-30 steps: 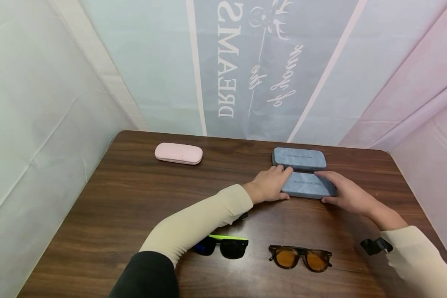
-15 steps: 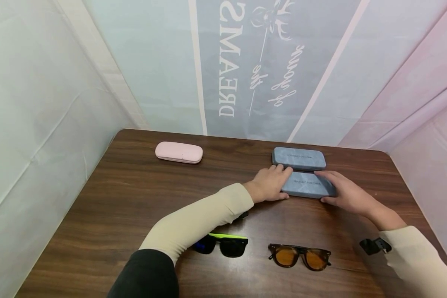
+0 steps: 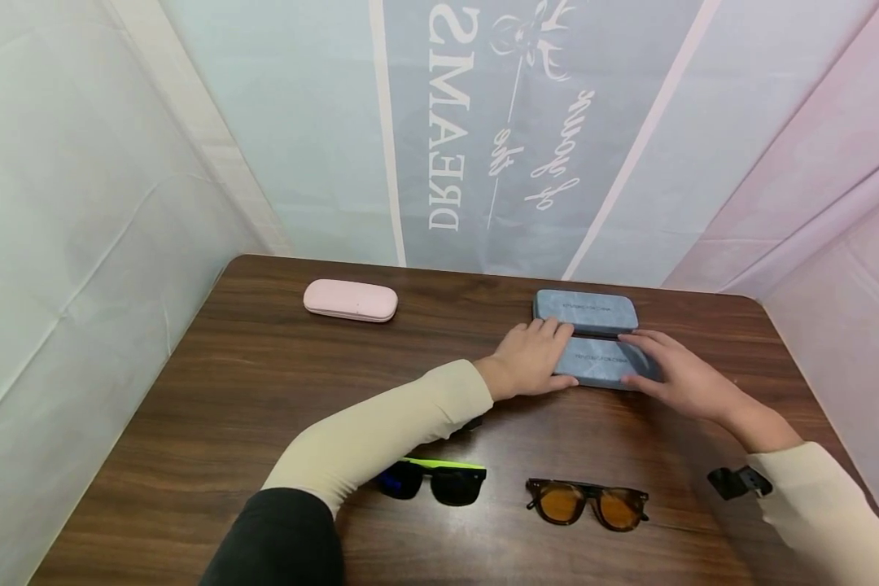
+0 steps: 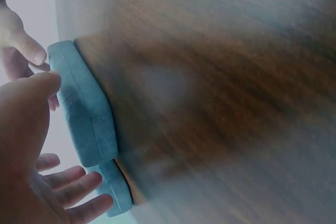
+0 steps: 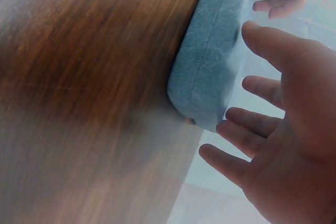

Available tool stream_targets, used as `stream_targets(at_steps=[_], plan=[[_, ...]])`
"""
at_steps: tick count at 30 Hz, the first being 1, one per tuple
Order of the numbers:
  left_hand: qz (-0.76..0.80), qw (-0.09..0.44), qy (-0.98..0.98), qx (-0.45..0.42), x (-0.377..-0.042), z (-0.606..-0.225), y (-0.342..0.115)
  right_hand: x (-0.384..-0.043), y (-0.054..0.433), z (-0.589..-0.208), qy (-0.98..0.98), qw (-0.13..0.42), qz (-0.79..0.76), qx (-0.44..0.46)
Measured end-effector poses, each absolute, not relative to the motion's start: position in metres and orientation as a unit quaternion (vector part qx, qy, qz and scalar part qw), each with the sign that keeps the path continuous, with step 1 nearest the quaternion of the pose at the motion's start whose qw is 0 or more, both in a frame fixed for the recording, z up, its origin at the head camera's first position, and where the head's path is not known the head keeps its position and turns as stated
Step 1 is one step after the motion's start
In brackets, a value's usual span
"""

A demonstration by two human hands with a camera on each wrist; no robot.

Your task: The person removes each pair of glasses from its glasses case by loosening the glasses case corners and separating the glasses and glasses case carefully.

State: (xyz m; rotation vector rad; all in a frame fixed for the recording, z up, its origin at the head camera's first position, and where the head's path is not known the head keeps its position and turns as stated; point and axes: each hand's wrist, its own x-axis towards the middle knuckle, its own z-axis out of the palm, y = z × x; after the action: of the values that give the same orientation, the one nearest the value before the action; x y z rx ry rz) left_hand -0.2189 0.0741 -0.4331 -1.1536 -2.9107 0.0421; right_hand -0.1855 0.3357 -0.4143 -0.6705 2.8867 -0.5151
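The near blue case is seen closed on the counter, just in front of the far blue case; whether the two touch cannot be told. It is flanked by the left hand at its left end and the right hand at its right. On both hands the fingers are spread and relaxed, with no firm grip shown; light contact cannot be ruled out. The step in hand is judged to be the positioning of the near blue case beside its match. By the next move, either a clear, gentle release would be called for or, if more adjustment were needed, even pressure applied from both ends
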Motion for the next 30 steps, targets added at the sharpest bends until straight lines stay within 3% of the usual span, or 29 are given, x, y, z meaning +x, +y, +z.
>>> stream_targets(at_steps=[13, 20, 30], plan=[[0.025, 0.034, -0.928, -0.371, -0.219, -0.423, 0.063, -0.182, 0.328, -0.405, 0.958, 0.037, -0.17, -0.228], [0.016, 0.006, -0.935, -0.353, -0.22, -0.42, 0.061, -0.18, 0.323, -0.401, 0.958, 0.02, -0.16, -0.238], [0.013, -0.011, -0.939, -0.344, -0.221, -0.419, 0.059, -0.18, 0.313, -0.398, 0.963, 0.059, -0.152, -0.214]])
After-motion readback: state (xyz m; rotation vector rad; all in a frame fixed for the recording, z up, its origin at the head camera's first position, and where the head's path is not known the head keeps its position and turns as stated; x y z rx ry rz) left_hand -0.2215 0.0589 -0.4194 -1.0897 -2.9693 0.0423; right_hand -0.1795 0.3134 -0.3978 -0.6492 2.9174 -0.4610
